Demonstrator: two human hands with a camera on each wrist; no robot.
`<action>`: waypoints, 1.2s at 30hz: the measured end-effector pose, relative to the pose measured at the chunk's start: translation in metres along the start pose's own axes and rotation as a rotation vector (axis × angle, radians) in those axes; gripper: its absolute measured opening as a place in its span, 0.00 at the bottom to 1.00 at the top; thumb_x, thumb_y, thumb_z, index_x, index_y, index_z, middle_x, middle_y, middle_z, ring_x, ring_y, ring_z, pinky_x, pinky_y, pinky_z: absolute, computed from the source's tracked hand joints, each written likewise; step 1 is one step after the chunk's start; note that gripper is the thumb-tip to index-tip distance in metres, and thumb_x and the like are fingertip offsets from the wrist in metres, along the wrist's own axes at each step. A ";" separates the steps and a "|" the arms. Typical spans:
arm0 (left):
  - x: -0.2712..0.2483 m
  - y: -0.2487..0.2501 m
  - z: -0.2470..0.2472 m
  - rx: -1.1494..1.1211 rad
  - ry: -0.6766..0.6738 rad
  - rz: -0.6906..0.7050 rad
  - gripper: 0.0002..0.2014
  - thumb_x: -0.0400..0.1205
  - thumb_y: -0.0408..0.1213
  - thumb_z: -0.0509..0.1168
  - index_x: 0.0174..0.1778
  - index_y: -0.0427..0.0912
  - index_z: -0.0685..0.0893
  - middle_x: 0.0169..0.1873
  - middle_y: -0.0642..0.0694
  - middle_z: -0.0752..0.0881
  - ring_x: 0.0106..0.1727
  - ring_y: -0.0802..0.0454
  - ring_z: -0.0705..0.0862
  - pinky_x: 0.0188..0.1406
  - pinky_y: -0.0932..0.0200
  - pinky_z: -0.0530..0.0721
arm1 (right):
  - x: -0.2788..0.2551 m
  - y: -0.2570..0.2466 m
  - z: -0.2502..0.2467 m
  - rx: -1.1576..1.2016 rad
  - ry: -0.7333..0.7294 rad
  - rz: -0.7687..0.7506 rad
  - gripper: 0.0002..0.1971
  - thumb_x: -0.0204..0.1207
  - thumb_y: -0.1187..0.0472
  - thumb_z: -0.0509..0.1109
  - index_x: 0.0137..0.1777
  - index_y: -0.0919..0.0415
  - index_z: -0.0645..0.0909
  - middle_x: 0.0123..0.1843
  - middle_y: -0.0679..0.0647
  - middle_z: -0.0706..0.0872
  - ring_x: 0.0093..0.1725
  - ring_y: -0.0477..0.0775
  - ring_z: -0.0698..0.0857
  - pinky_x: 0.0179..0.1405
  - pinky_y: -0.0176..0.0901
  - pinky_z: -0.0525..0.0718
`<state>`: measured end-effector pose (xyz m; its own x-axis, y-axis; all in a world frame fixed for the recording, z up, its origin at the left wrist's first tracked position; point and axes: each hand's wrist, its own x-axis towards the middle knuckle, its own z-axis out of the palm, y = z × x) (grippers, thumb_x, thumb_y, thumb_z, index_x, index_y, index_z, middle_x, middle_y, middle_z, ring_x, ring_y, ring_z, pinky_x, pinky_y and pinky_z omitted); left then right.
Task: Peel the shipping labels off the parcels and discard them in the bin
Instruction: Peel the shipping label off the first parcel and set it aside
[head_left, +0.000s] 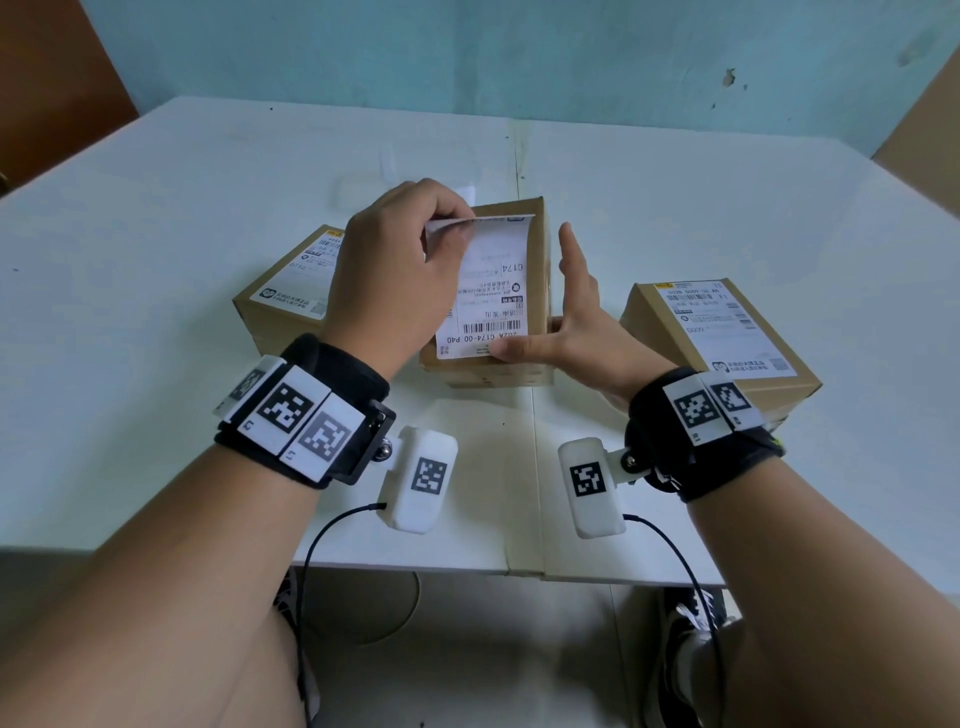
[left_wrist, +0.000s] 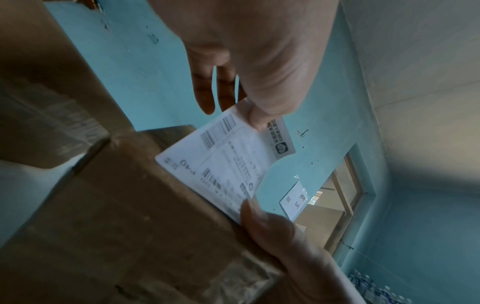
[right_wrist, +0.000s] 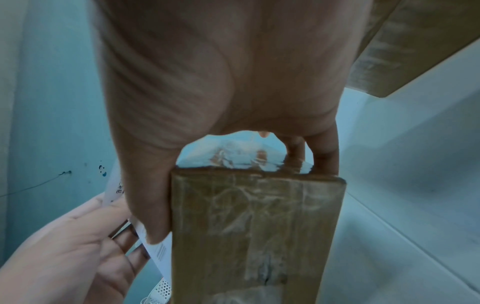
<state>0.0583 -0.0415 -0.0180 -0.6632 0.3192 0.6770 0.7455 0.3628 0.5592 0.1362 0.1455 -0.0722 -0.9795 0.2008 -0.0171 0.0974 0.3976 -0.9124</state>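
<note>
Your left hand (head_left: 395, 270) pinches the shipping label (head_left: 488, 291), its far end lifted off the middle parcel (head_left: 537, 249) near the desk's (head_left: 156, 208) centre; your right hand (head_left: 576, 322) clasps that parcel.

A white table (head_left: 208, 218) carries a left parcel (head_left: 283, 291) and a right parcel (head_left: 717, 332).
</note>
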 end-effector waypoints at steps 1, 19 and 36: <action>0.000 0.000 0.000 0.001 0.003 -0.004 0.04 0.83 0.35 0.68 0.48 0.41 0.88 0.43 0.54 0.86 0.45 0.59 0.81 0.43 0.75 0.75 | 0.000 0.000 0.000 0.004 0.007 0.006 0.83 0.46 0.34 0.89 0.92 0.34 0.32 0.92 0.46 0.47 0.88 0.60 0.72 0.87 0.64 0.72; 0.000 0.019 -0.005 -0.052 -0.004 0.064 0.04 0.81 0.33 0.69 0.44 0.40 0.89 0.37 0.55 0.83 0.41 0.57 0.80 0.36 0.74 0.74 | 0.000 -0.011 0.002 0.049 0.230 0.038 0.69 0.59 0.43 0.87 0.95 0.42 0.46 0.84 0.55 0.63 0.88 0.54 0.62 0.89 0.66 0.68; 0.004 0.003 -0.004 -0.011 0.001 -0.031 0.05 0.85 0.39 0.67 0.50 0.44 0.88 0.43 0.56 0.86 0.40 0.62 0.80 0.38 0.77 0.73 | -0.005 -0.014 0.007 0.192 0.138 0.071 0.63 0.60 0.42 0.81 0.95 0.40 0.49 0.91 0.45 0.54 0.89 0.50 0.66 0.88 0.61 0.71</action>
<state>0.0582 -0.0430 -0.0118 -0.6858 0.3067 0.6600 0.7253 0.3632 0.5849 0.1390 0.1329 -0.0621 -0.9368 0.3475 -0.0396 0.1167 0.2039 -0.9720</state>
